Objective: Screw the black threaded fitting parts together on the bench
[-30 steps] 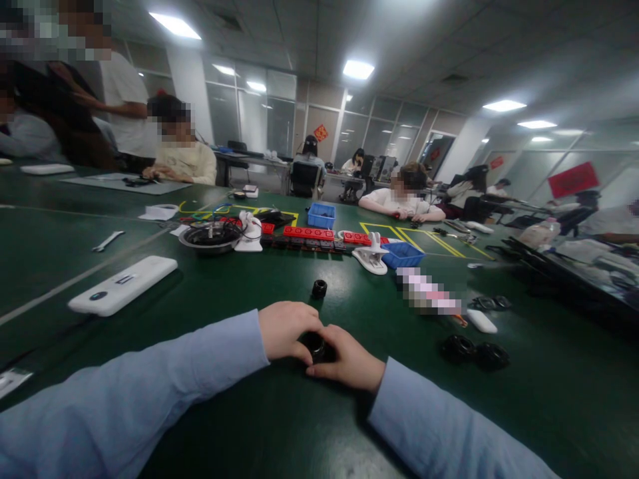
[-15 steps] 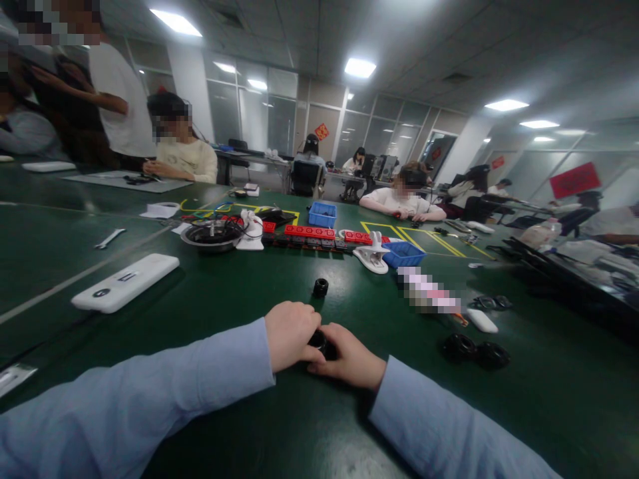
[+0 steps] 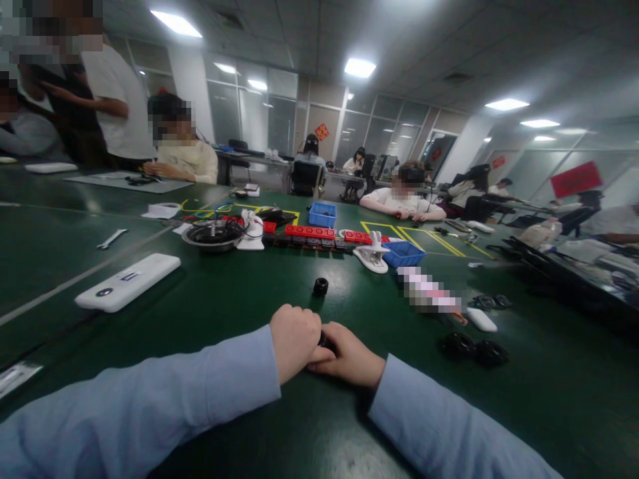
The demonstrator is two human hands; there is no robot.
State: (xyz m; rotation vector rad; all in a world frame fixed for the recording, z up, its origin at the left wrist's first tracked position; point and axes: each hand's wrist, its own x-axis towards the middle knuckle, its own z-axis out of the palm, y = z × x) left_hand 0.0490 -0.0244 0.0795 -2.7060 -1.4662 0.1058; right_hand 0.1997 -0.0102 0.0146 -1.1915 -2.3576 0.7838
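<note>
Both my hands rest on the green table (image 3: 249, 293) close in front of me, in light blue sleeves. My left hand (image 3: 295, 338) is curled into a fist round a small black round part (image 3: 323, 340), which barely shows between the hands. My right hand (image 3: 351, 356) is closed on the same part from the other side, fingers meeting the left hand. A second small black ring-shaped part (image 3: 320, 287) stands alone on the table a little beyond my hands.
A white flat device (image 3: 128, 282) lies at left, a wrench (image 3: 110, 239) farther back. Two black round parts (image 3: 474, 348) and a white oblong piece (image 3: 482, 320) lie at right. Red strips (image 3: 309, 232), blue bins (image 3: 402, 254), a white clip (image 3: 372, 254) and a metal bowl (image 3: 212, 235) sit mid-table. Several people sit at the far edges.
My left hand has closed further over the black part, hiding most of it. Both hands have stayed in place; the view has shifted slightly.
</note>
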